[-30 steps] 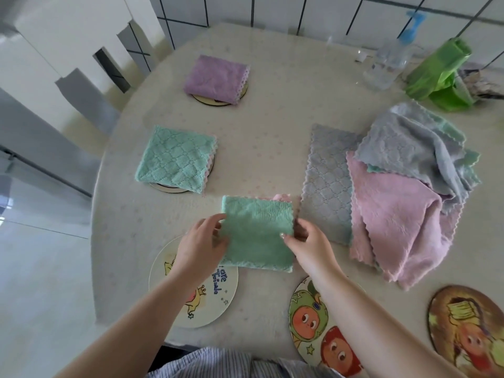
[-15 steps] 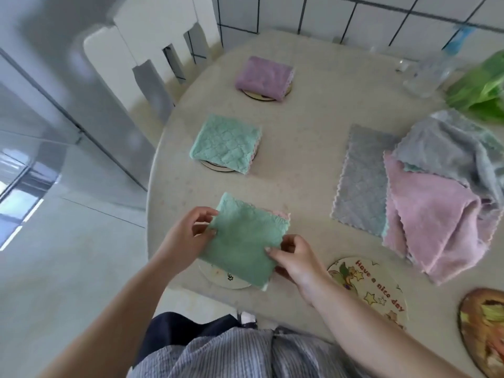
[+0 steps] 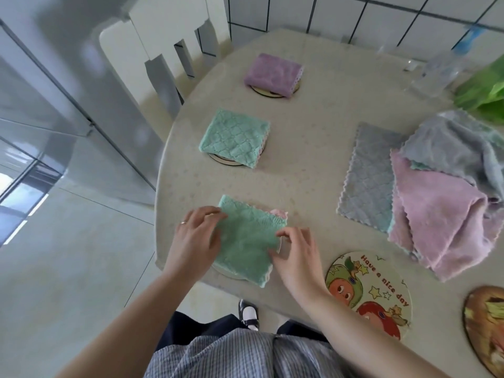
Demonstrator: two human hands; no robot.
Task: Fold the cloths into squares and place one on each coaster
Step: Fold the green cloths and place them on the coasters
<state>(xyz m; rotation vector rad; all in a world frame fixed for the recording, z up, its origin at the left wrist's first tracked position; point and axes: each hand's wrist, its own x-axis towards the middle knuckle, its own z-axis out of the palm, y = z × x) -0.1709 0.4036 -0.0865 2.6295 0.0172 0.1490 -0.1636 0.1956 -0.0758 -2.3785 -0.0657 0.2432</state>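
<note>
A folded green cloth (image 3: 246, 238) lies over a round coaster (image 3: 227, 272) at the table's near left edge; only the coaster's rim shows. My left hand (image 3: 197, 236) pinches the cloth's left side, and my right hand (image 3: 296, 253) holds its right edge with the fingertips. Farther back, a second folded green cloth (image 3: 234, 137) covers a coaster (image 3: 221, 159), and a folded purple cloth (image 3: 272, 73) covers another coaster (image 3: 263, 91). Two bare picture coasters lie near me: one with fruit faces (image 3: 368, 291) and a brown one (image 3: 485, 323).
An unfolded grey cloth (image 3: 366, 175) lies flat at the middle right, next to a heap of pink (image 3: 441, 222) and grey cloths (image 3: 458, 143). A spray bottle (image 3: 439, 69) and a green bag (image 3: 482, 91) stand at the far right. A white chair (image 3: 163, 50) is at the table's left.
Both hands carried the folded green cloth from the middle of the table toward the near left and laid it on the coaster there. My view turned to the left.
</note>
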